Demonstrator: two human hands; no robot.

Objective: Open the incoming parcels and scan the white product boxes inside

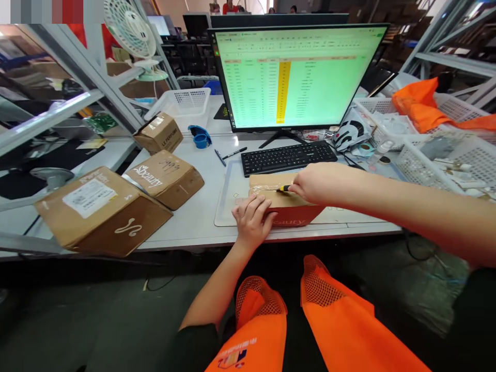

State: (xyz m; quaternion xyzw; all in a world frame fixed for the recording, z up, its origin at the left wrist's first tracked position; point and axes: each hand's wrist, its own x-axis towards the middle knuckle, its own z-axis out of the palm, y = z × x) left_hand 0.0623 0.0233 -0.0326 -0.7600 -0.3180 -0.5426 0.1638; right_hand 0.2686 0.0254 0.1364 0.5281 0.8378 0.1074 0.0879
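A closed cardboard box point(294, 216) with "beauty" printed on its front side lies on a pale desk mat, near the desk's front edge. My left hand point(252, 219) rests on the box's left front corner, fingers spread over the top and side. In my right hand point(306, 185) is a yellow-and-black utility knife point(285, 188), gripped in closed fingers. Its tip points left and lies at the clear tape point(267, 188) along the middle of the box top. The blade itself is too small to make out clearly.
Cardboard boxes point(104, 212) stand at the left. Behind the box are a keyboard point(290, 157), a monitor point(302, 77), two pens point(234, 153) and a blue tape dispenser point(200, 138). White baskets point(422, 160) with small items line the right. A fan point(129, 28) hangs upper left.
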